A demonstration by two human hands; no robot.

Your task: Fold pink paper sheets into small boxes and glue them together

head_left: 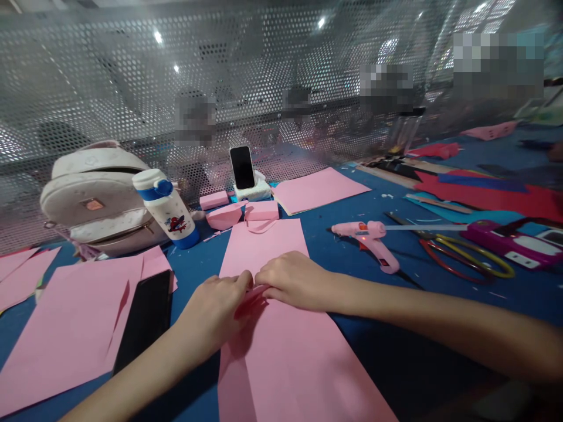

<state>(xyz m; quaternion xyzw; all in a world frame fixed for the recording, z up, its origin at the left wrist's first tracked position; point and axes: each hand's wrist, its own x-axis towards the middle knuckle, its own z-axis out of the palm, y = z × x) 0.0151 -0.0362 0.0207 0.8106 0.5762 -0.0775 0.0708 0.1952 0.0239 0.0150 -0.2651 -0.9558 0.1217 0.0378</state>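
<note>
So closest to me there's a long pink sheet (303, 363) on the blue worktop (325, 202), its near end running out of view. Both hands are together over its middle: the left hand (217, 308) and right hand (292, 281) each have fingertips pinched on a small pink fold (253, 302). Can't tell if that's a loose piece or part of the sheet. My guess is two pinches keep the crease from springing open. The sheet's long axis runs away from the person, far end leaning a touch left; the fold sits slantwise across it, between the hands.

Black tablet-like slab (147, 316) lies on pink paper (65, 316) to the left, maybe as a weight. Glue gun (367, 237) is on its side to the right, nozzle facing the sheet, probably for easy reach. Scissors (475, 261) lie just beyond its handle, further right. Past the sheet's far end are folded pink pieces (261, 211), then a phone (243, 168) propped upright, presumably so its screen can be seen.
</note>
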